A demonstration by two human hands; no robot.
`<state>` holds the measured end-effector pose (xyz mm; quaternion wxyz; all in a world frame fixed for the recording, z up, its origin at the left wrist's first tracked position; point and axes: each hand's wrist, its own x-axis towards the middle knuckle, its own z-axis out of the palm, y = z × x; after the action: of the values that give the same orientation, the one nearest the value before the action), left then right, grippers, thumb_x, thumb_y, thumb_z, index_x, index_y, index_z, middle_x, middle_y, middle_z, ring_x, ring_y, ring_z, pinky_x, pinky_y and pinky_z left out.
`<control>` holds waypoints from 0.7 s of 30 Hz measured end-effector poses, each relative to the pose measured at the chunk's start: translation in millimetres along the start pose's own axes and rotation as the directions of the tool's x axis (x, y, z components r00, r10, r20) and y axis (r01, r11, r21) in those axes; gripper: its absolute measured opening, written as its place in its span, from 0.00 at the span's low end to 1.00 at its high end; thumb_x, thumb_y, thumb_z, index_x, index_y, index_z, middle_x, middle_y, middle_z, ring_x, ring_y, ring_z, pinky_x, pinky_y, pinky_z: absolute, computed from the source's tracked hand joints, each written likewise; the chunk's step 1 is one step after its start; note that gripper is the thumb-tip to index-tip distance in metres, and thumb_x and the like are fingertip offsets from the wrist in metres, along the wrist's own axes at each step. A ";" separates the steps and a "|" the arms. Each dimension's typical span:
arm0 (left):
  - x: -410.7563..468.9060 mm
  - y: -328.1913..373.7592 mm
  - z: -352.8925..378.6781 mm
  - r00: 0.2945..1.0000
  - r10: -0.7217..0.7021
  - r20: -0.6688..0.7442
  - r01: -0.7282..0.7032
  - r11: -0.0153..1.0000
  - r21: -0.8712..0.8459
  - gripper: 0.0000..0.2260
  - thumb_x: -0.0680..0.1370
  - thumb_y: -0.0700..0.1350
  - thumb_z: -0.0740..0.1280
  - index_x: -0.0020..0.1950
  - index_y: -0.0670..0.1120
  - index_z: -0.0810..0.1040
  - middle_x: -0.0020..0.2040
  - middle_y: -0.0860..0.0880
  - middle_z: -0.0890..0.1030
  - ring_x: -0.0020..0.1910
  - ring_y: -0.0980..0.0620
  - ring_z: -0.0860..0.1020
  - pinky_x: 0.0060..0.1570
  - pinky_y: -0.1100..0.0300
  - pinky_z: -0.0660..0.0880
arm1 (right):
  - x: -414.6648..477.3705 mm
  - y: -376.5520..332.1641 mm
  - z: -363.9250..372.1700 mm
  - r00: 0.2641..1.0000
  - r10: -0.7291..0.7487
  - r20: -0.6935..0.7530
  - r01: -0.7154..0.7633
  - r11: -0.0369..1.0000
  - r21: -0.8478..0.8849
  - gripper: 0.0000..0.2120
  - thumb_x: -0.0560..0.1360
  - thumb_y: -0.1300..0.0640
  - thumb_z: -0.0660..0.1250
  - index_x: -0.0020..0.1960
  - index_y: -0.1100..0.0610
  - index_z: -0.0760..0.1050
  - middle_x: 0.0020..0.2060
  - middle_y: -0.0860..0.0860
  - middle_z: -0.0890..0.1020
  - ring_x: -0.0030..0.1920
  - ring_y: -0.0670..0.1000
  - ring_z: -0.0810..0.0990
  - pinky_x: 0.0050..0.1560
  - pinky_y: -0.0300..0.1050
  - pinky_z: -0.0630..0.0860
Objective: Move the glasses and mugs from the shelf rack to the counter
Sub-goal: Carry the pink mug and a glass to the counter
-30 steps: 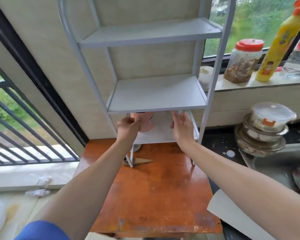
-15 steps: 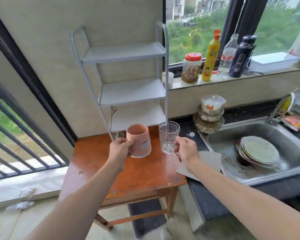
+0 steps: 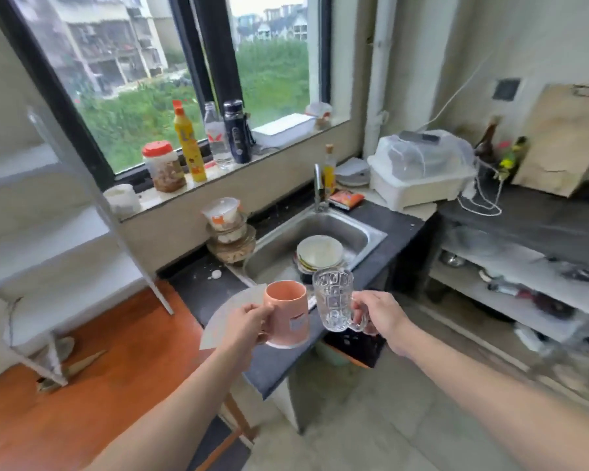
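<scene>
My left hand [image 3: 249, 322] grips a pink mug [image 3: 288, 312] by its handle side. My right hand [image 3: 376, 312] holds a clear patterned glass mug [image 3: 334, 299] by its handle. Both vessels are upright and side by side in the air, over the front edge of the dark counter [image 3: 279, 362] near the sink. The white shelf rack [image 3: 58, 239] stands blurred at the left on the orange wooden table [image 3: 99, 385]; its visible shelves hold nothing.
A steel sink [image 3: 357, 234] holds stacked plates. Stacked bowls [image 3: 230, 236] stand left of it. Jar, yellow bottle and flasks line the windowsill [image 3: 198, 147]. A white dish box [image 3: 422, 171] sits at the counter's corner. A grey sheet [image 3: 228, 307] lies on the counter by my left hand.
My view has swung right from the rack toward the sink. Both hands carried the pink mug and glass mug off the table side and now hold them over the counter edge.
</scene>
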<state>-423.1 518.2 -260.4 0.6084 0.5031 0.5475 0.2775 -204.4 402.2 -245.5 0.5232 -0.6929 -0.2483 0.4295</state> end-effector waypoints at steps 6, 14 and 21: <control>-6.6 18.6 181.9 0.976 -0.009 0.216 0.001 0.999 0.038 0.06 0.74 0.39 0.67 0.38 0.41 0.75 0.32 0.44 0.74 0.31 0.48 0.72 0.30 0.58 0.70 | -26.6 21.7 -172.7 0.977 0.009 -0.215 -0.005 1.000 0.019 0.15 0.78 0.58 0.62 0.33 0.59 0.74 0.26 0.56 0.75 0.23 0.49 0.70 0.25 0.39 0.64; -57.0 22.4 435.3 0.887 -0.054 0.459 0.021 0.997 0.076 0.05 0.73 0.37 0.67 0.37 0.40 0.76 0.30 0.44 0.71 0.28 0.48 0.69 0.30 0.59 0.70 | -63.2 48.4 -408.9 0.865 0.045 -0.500 -0.053 0.999 -0.001 0.15 0.77 0.60 0.62 0.31 0.58 0.74 0.25 0.54 0.75 0.25 0.48 0.71 0.28 0.40 0.63; -82.4 38.2 587.0 0.786 -0.103 0.609 -0.021 0.981 0.192 0.07 0.72 0.37 0.67 0.34 0.40 0.74 0.29 0.45 0.72 0.27 0.47 0.70 0.31 0.58 0.72 | -74.0 73.2 -550.5 0.748 0.084 -0.658 -0.024 0.995 0.100 0.15 0.79 0.57 0.62 0.34 0.59 0.74 0.24 0.52 0.76 0.24 0.48 0.70 0.23 0.35 0.63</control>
<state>119.7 277.0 -255.6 0.7091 0.6093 0.3535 0.0318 221.0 37.7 -243.4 0.5934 -0.7841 -0.0085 0.1816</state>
